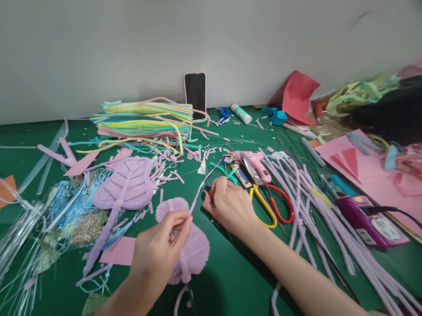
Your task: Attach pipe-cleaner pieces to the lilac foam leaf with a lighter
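Note:
My left hand [166, 245] pinches the end of a lilac pipe cleaner [198, 193], which slants up and away to the right. Beneath that hand lies a fuzzy lilac shape with scalloped edges [197, 250], partly covered by my fingers. My right hand [230, 202] is curled closed just to the right, around a small dark and reddish thing [208, 191] that I cannot make out. Scissors [262, 195] with one yellow and one red handle lie beside it. A finished-looking lilac leaf-shaped fan [126, 185] with a wrapped handle rests left of my hands.
Bundled coloured pipe cleaners [143, 122] lie at the back near an upright phone [195, 94]. A pink glue gun [258, 164], loose lilac pipe cleaners [331, 226] and a purple power socket block [372, 223] are at right. Blue tassels [67, 201] and clear sticks [15, 248] crowd the left.

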Motion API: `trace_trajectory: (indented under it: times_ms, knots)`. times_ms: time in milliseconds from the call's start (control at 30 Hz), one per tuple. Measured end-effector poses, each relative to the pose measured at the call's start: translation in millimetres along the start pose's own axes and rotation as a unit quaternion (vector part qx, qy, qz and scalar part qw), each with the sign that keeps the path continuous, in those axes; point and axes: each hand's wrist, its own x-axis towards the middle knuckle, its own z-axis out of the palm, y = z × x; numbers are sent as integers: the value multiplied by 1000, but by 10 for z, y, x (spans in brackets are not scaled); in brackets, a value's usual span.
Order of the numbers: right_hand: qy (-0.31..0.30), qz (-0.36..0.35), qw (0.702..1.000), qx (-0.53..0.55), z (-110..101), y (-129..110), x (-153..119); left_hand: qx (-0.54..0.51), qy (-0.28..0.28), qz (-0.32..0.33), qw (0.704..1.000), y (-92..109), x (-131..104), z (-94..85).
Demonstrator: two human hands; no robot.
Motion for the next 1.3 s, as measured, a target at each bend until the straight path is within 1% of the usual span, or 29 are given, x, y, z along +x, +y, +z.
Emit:
trace_trajectory:
  times_ms: [433,567,667,767,967,1200,1300]
  knots:
    - [32,17,999,-15,34,41,23,-10,9,14,1000,9,-4,-7]
    - [36,19,999,-15,36,50,24,-27,7,5,1000,5,1,-15]
    - [40,6,999,-2,22,32,11,-26,2,-9,1000,8,19,-29]
    - [39,-6,999,4,0,-5,-10,-11,6,-12,1000,3,43,-44]
    - [34,-28,999,21,-57,-83,-45,69,47,27,996,-46,71,-49]
    - [47,-39,998,30,-114,-147,-88,91,66,54,992,-97,96,-42]
    - [52,-42,997,38,-126,-179,-103,99,64,47,992,-106,104,-53]
